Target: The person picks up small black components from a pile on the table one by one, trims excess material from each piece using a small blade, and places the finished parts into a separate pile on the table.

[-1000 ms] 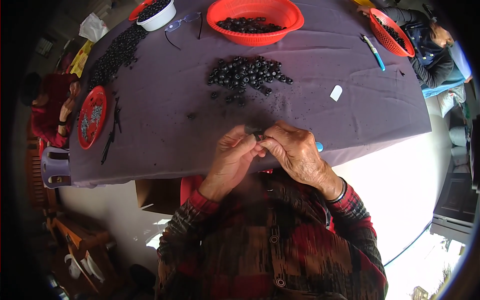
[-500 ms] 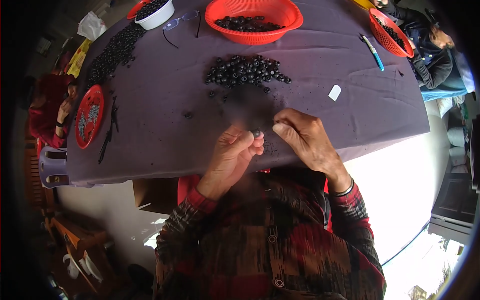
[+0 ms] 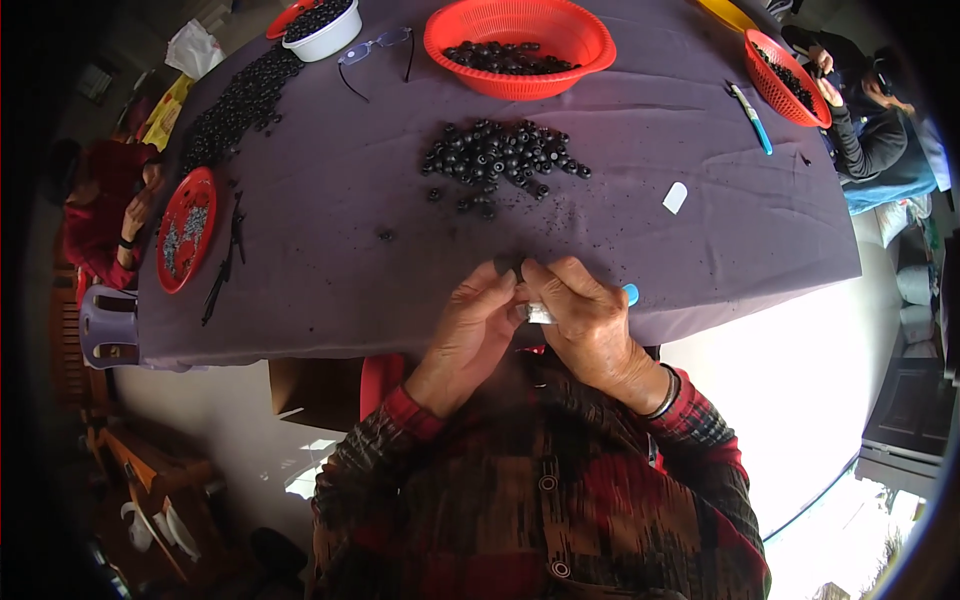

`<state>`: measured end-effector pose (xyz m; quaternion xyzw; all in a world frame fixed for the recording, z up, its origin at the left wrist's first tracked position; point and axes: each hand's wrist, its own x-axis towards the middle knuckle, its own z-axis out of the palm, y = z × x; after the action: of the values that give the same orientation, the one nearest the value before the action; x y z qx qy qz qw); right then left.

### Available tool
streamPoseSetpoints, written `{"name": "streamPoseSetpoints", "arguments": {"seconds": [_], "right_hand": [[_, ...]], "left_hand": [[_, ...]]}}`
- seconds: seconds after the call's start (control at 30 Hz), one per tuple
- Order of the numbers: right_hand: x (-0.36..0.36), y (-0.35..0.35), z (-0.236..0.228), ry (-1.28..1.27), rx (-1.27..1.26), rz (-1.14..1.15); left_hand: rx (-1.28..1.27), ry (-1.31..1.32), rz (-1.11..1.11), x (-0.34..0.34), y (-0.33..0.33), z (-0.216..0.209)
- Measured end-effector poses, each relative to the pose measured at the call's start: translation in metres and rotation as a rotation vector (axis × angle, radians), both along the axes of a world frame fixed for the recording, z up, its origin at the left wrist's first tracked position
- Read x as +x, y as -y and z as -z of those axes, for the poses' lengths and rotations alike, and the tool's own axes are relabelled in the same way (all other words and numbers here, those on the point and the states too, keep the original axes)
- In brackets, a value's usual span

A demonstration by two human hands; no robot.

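Observation:
Near the table's front edge, my left hand [image 3: 468, 325] is closed in a pinch on a small black bead [image 3: 509, 265], mostly hidden by the fingers. My right hand [image 3: 590, 330] is closed close against it, its fingertips at the bead. A slim tool with a white part [image 3: 540, 314] and a blue end [image 3: 631, 294] passes through the right hand; its tip cannot be made out. Beyond both hands lies a loose heap of shiny black beads [image 3: 495, 155], some showing holes.
A red basin [image 3: 600, 55] with black beads stands beyond the heap. At left are a red tray [image 3: 207, 190], eyeglasses [image 3: 385, 38], a white tub [image 3: 330, 40] and many beads. A blue-and-white knife [image 3: 755, 120], a white tag [image 3: 675, 197] and a red basket [image 3: 815, 115] lie right. Two people sit nearby.
My right hand has moved left and down to meet the left one, and the white-and-blue tool now shows in it. My left hand keeps its pinch. The view has shifted slightly.

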<state>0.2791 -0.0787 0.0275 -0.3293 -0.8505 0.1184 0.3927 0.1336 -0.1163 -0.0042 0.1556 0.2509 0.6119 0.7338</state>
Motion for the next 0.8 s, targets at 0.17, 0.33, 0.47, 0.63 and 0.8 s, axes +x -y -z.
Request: {"name": "streamPoseSetpoints", "arguments": {"seconds": [0.17, 0.33, 0.47, 0.63, 0.8], "right_hand": [[-0.006, 0.002, 0.006, 0.038, 0.009, 0.036], [0.003, -0.010, 0.000, 0.146, -0.113, -0.015], [0.020, -0.048, -0.006, 0.213, -0.158, 0.165], [0.004, -0.091, -0.001, 0.212, -0.237, 0.187], [-0.015, -0.098, 0.008, 0.317, -0.227, 0.230]], "left_hand": [[-0.094, -0.007, -0.049, -0.001, 0.002, 0.007], [-0.030, -0.530, -0.300, -0.017, -0.005, -0.008], [0.224, -1.091, -0.620, -0.060, -0.029, -0.011], [0.248, -1.457, -0.780, -0.124, -0.042, 0.005], [0.300, -1.866, -0.873, -0.127, -0.046, 0.035]]}}
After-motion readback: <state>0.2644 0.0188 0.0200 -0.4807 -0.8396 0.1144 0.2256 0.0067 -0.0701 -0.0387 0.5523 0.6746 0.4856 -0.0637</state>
